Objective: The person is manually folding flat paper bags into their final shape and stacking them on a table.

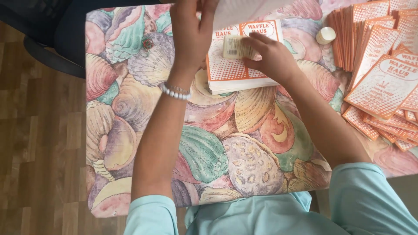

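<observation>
My left hand (pixel 190 32) is raised near the top edge, its fingers pinching up a white paper flap (pixel 244 11) of the top sheet. A pearl bracelet circles that wrist. My right hand (pixel 270 56) rests on a stack of orange-and-white paper bags (pixel 230 74) and grips a pale glue stick (pixel 235 47), pressed flat against the top bag. The stack lies on a table with a shell-patterned cloth (pixel 143 109).
A spread pile of the same orange-and-white bags (pixel 383 69) fills the right side. A small white cap (pixel 325 35) lies between the pile and the stack. A dark chair (pixel 48 39) stands at the upper left over wooden flooring (pixel 39 143).
</observation>
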